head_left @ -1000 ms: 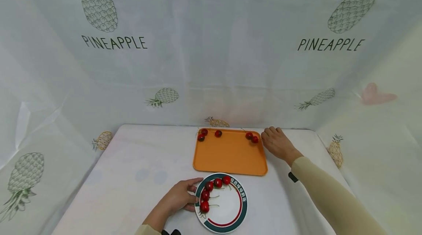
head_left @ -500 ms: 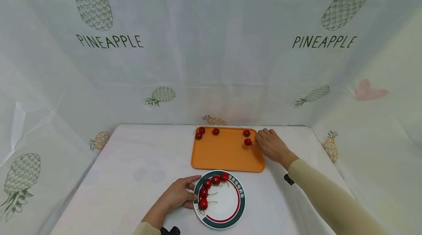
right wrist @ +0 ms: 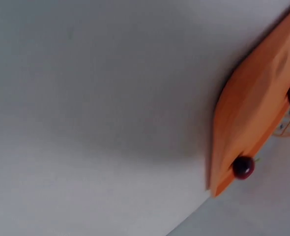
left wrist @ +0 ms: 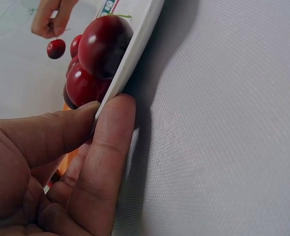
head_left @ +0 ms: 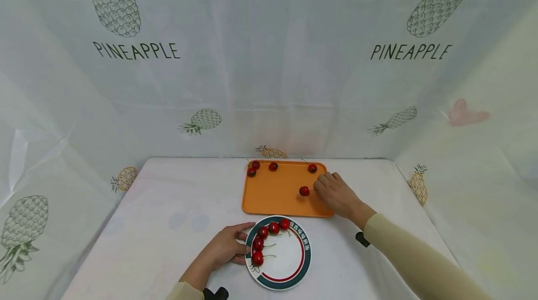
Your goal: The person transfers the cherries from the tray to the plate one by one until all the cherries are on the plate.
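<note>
My left hand (head_left: 227,247) pinches the left rim of a round white plate (head_left: 305,262) with a green band; the left wrist view shows thumb and finger on either side of the rim (left wrist: 130,61). Several red cherries (head_left: 258,244) lie in a curve along the plate's left and far side, stems on. Over the right part of an orange tray (head_left: 273,192), my right hand (head_left: 338,196) holds a cherry (head_left: 304,191) by its stem. That cherry (left wrist: 56,48) hangs below the fingertips in the left wrist view.
Two cherries (head_left: 253,168) sit in the tray's far left corner, with another cherry (head_left: 273,167) to their right. One more cherry (head_left: 312,168) lies near the far right corner. A white cloth covers the table (head_left: 176,192), and a pineapple-print curtain (head_left: 273,80) stands behind it.
My right hand has lifted the cherry from beside its neighbour at the tray's far right corner, bringing it left and nearer. The left hand stays on the plate; the head view shifts slightly.
</note>
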Motion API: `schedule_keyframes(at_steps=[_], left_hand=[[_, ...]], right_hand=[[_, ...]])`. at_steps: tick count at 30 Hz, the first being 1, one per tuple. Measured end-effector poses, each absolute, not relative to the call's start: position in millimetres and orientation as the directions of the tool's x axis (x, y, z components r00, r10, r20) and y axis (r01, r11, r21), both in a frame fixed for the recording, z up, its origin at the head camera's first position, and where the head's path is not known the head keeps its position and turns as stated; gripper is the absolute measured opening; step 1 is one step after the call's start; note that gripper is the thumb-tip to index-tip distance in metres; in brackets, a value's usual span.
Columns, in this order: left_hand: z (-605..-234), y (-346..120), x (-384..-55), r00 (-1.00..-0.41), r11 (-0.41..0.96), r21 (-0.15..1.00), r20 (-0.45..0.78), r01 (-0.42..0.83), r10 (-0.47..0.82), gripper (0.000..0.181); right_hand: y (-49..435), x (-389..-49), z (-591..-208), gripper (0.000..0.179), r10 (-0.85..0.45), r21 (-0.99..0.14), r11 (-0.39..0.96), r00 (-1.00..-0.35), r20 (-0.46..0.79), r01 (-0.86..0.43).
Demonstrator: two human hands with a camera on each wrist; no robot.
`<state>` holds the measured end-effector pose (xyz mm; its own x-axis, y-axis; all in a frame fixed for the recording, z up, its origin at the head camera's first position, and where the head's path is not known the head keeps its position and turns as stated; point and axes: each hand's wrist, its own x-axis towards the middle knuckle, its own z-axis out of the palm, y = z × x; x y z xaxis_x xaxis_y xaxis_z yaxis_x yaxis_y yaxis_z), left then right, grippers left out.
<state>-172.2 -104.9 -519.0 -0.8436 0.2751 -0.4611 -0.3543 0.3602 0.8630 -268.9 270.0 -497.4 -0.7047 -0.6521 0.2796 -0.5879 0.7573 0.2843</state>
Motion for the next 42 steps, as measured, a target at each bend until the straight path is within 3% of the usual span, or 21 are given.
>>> schedule_keyframes(at_steps=[13,24,36,42], left_hand=[[-518.9,-105.1,-170.1,-0.849,0.360,0.865,-0.454,-0.348,0.270,0.075],[-518.6,-104.3,-171.2,-0.852,0.381,0.858,-0.456,-0.345,0.257,0.075],[-519.2,-104.9,-170.5,-0.856,0.363,0.869,-0.442,-0.336,0.268,0.075],[-520.1,-104.9,-170.6,-0.853,0.367,0.867,-0.446,-0.337,0.270,0.074]], right_hand=[[224.3,-209.8,-499.0,0.024,-0.732,0.210,0.669,-0.583,0.354,-0.713],[191.2,-167.5,-510.2,0.018,-0.815,0.132,0.545,-0.486,0.315,-0.828],[177.4,-155.7,-513.2,0.026,-0.903,0.076,0.409,-0.391,0.178,-0.909],[172.1,-157.5,-514.3,0.027,-0.928,0.100,0.361,-0.346,0.137,-0.927]])
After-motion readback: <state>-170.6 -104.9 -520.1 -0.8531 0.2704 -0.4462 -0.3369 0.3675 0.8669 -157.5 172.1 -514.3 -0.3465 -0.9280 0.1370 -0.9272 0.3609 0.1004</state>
